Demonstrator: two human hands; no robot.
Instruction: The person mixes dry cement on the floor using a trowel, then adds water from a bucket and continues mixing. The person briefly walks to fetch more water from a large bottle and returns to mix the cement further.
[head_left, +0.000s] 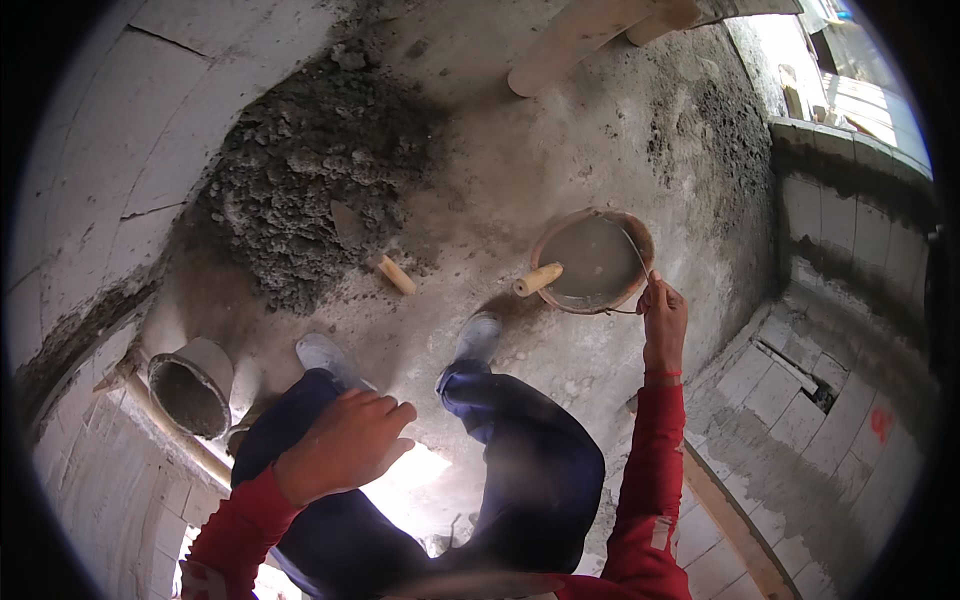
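My right hand (664, 309) grips the wire handle (636, 244) of a round bucket (541, 289) on the floor. Murky grey water (592, 259) fills much of it. A wooden tool handle (538, 280) sticks out over the bucket's near left rim; the rest of that tool is hidden. My left hand (349, 446) hovers over my left knee with nothing in it, thumb apart from the loosely bent fingers. Beyond my feet, a trowel with a wooden handle (396, 275) lies with its blade (346, 223) on a mortar heap (300, 172).
A second, mortar-crusted bucket (191, 386) is tipped at the left beside a wooden pole (176, 431). Large round posts (577, 45) stand at the top. Block walls (817, 405) rise on the right and left (112, 142). A timber strip (739, 525) lies at lower right.
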